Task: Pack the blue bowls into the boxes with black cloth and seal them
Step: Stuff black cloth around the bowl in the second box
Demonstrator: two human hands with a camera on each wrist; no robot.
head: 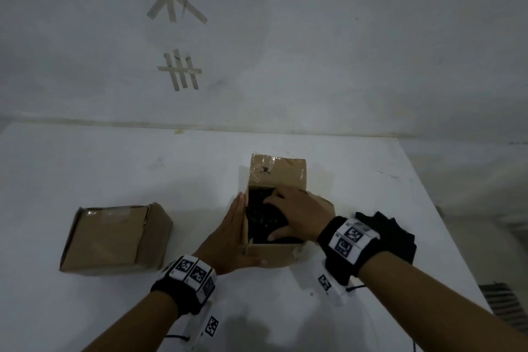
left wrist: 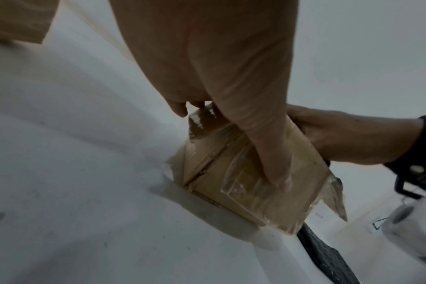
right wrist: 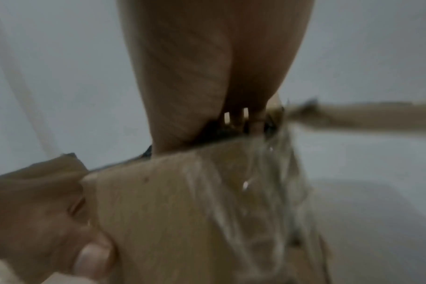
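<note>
An open cardboard box (head: pixel 274 255) stands mid-table with its far flap (head: pixel 278 173) raised. Black cloth (head: pixel 258 217) fills its inside. My right hand (head: pixel 295 213) lies in the opening, fingers spread and pressing down on the cloth. My left hand (head: pixel 234 233) rests flat against the box's left wall, with its thumb along the front wall. In the left wrist view that thumb lies on the taped box (left wrist: pixel 243 194). The right wrist view is blurred and shows the box wall (right wrist: pixel 170 211) below my palm. No blue bowl is in sight.
A second cardboard box (head: pixel 114 240), closed, lies at the left on the white table (head: pixel 114 166). More black cloth (head: pixel 400 234) is heaped behind my right wrist, near the table's right edge. A white wall stands behind the table.
</note>
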